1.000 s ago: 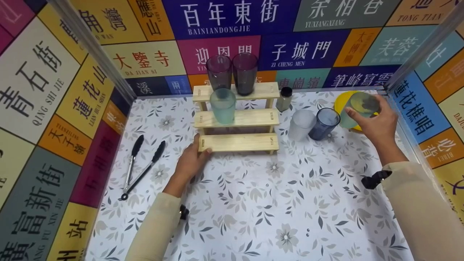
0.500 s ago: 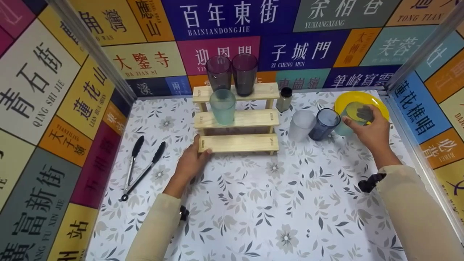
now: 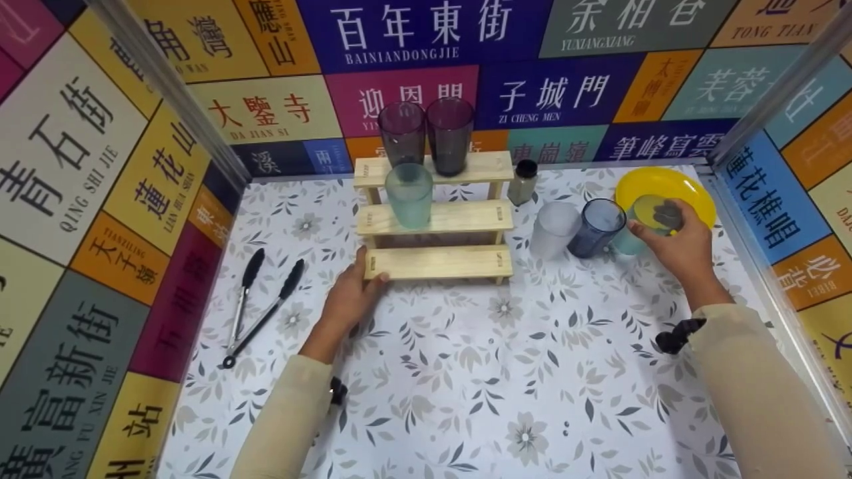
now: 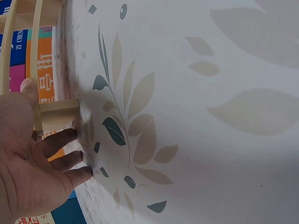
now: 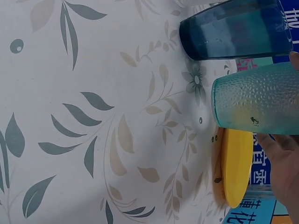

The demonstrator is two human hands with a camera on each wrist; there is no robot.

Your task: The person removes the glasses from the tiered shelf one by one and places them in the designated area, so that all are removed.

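Note:
My right hand (image 3: 685, 243) grips a pale green textured tumbler (image 5: 257, 100), fingers on its far side and thumb on the near side. The tumbler is upright on or just above the table, close beside a blue tumbler (image 3: 596, 227); its top is partly covered by my fingers. Left of the blue one stands a frosted clear tumbler (image 3: 555, 229). My left hand (image 3: 351, 293) holds the left end of the lowest step of a wooden three-step rack (image 3: 439, 263), thumb over the front edge. Another green tumbler (image 3: 409, 196) stands on the middle step, and two purple tumblers (image 3: 450, 136) on the top step.
A yellow plate (image 3: 695, 193) lies behind the right hand. A small jar with a black lid (image 3: 524, 181) stands right of the rack. Black-tipped tongs (image 3: 241, 306) lie spread at the left. Sign-covered walls (image 3: 406, 40) enclose the floral tabletop (image 3: 506, 372).
My right hand has brought the green tumbler left and down, in beside the blue tumbler, uncovering more of the yellow plate. The left hand has stayed on the rack.

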